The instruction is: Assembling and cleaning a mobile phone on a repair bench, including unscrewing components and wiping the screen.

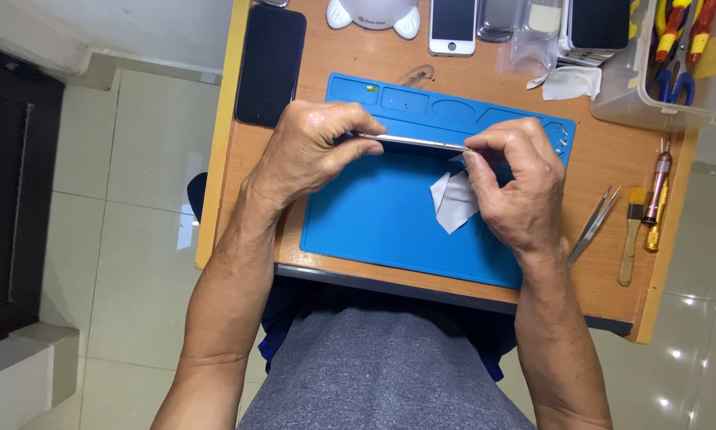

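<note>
The wooden table (605, 171) filled most of the view, and a blue work mat (390, 231) covered its middle. Above the mat, both hands held a thin phone (412, 142) edge-on to the camera, level and lifted just clear of the mat's tray section. The left hand (306, 151) was closed around the phone's left end, thumb below and fingers wrapped over the top. The right hand (517, 187) pinched the phone's right end between thumb and fingertips, a narrow grip at the very corner (whether anything small sat between those fingertips could not be told).

A clear plastic bin (653, 95) of red and yellow tools stood at the table's far right corner. A black phone (269, 64) lay face up left of the mat, and a white phone (452, 25) lay at the far edge. A white film piece (453, 203) rested on the mat just under the right hand. To the right of the mat lay a small brush (632, 235), a precision screwdriver (657, 187) and metal tweezers (593, 225), side by side.
</note>
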